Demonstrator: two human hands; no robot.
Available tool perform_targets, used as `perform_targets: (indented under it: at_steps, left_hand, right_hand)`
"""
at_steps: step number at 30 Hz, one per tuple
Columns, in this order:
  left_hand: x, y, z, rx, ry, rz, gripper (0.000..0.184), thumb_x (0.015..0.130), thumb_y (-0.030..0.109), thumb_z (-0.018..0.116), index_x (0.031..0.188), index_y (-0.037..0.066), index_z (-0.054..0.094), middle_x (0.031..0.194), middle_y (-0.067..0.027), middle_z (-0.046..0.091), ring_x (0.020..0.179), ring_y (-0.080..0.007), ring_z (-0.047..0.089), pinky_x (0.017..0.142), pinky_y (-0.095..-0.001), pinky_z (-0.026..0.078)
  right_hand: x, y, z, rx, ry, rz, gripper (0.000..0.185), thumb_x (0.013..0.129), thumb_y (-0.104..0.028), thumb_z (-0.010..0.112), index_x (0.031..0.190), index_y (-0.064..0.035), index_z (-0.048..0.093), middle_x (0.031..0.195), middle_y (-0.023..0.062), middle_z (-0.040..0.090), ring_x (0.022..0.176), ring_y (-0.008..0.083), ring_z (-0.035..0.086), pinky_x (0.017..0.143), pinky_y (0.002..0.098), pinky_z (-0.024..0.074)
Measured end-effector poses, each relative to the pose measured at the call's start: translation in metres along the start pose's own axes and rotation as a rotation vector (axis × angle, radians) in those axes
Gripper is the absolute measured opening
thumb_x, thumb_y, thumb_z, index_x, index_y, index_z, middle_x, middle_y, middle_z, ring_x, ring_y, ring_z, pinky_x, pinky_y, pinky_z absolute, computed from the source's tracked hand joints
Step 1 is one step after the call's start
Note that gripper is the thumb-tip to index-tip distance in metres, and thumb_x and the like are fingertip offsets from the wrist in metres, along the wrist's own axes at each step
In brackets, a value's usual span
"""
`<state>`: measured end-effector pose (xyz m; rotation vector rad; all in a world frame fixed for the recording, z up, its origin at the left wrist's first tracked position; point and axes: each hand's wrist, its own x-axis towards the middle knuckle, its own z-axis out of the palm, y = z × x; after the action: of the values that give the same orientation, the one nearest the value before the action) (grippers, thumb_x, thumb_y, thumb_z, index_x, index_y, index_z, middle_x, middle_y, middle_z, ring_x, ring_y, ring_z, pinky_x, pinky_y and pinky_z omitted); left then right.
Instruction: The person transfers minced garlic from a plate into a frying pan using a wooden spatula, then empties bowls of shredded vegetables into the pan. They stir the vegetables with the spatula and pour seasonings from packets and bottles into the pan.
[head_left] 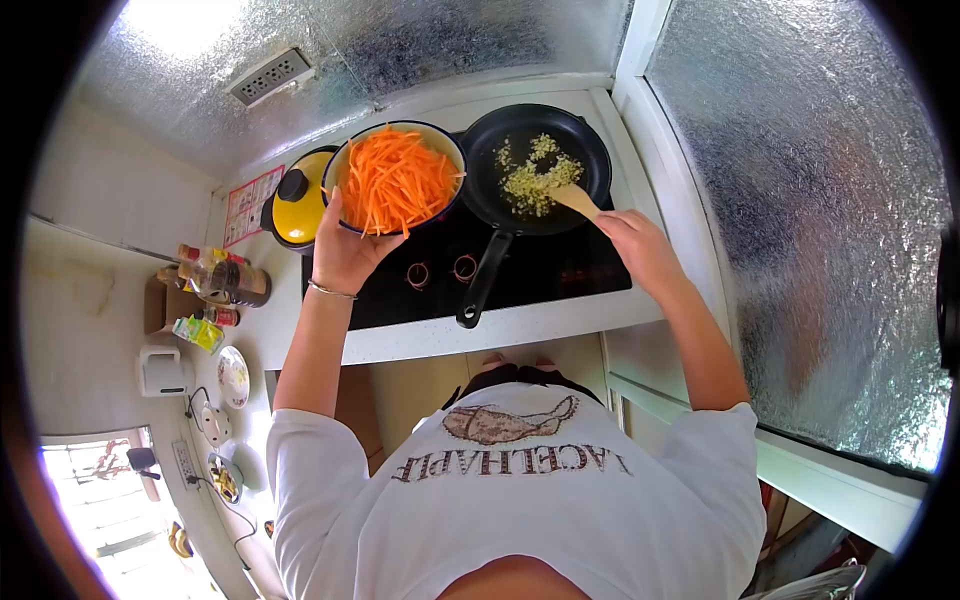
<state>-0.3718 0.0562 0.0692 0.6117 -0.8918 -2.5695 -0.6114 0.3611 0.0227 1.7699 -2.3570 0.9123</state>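
Observation:
My left hand grips the near left rim of a bowl heaped with shredded carrot. The bowl is held above the stove's left part, beside the pan. My right hand is closed around a wooden spatula; its blade rests in the black frying pan at the edge of some chopped garlic. The pan sits on the black cooktop, its handle pointing toward me. Part of the spatula's handle is hidden by my fingers.
A yellow-lidded pot stands left of the bowl. Sauce bottles, a plate and a bowl line the left counter. A socket strip is on the foil-covered back wall. A glass panel closes the right side.

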Motion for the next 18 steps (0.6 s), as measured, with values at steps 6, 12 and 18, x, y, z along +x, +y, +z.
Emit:
perform_targets:
  at_steps: [6, 12, 18]
  left_hand:
    - [0.017, 0.0, 0.012, 0.031, -0.024, -0.04, 0.051, 0.09, 0.042, 0.043, 0.127, 0.009, 0.035, 0.123, -0.014, 0.047, 0.107, -0.0338, 0.052, 0.08, -0.0475, 0.051]
    - [0.042, 0.0, 0.018, 0.13, -0.046, -0.124, 0.05, 0.088, 0.041, 0.048, 0.128, 0.013, 0.036, 0.124, -0.0105, 0.047, 0.112, -0.0309, 0.049, 0.083, -0.0511, 0.048]
    - [0.089, -0.014, 0.052, 0.476, 0.072, -0.133, 0.067, 0.078, 0.043, 0.064, 0.13, 0.015, 0.032, 0.128, -0.0142, 0.039, 0.11, -0.0352, 0.049, 0.083, -0.0521, 0.046]
  right_hand:
    - [0.031, 0.015, 0.035, 0.035, 0.114, -0.046, 0.024, 0.076, 0.0, 0.054, 0.099, -0.0017, 0.059, 0.098, 0.0103, 0.061, 0.092, 0.0277, 0.056, 0.078, 0.0339, 0.0462]
    - [0.012, 0.005, 0.022, 0.1, 0.281, 0.037, 0.023, 0.077, 0.002, 0.057, 0.099, -0.0018, 0.061, 0.098, 0.0113, 0.062, 0.089, 0.0271, 0.058, 0.077, 0.0329, 0.0474]
    - [-0.011, -0.001, 0.007, 0.145, 0.429, 0.175, 0.022, 0.076, 0.003, 0.056, 0.098, -0.0004, 0.06, 0.097, 0.0123, 0.062, 0.089, 0.0288, 0.057, 0.077, 0.0351, 0.0471]
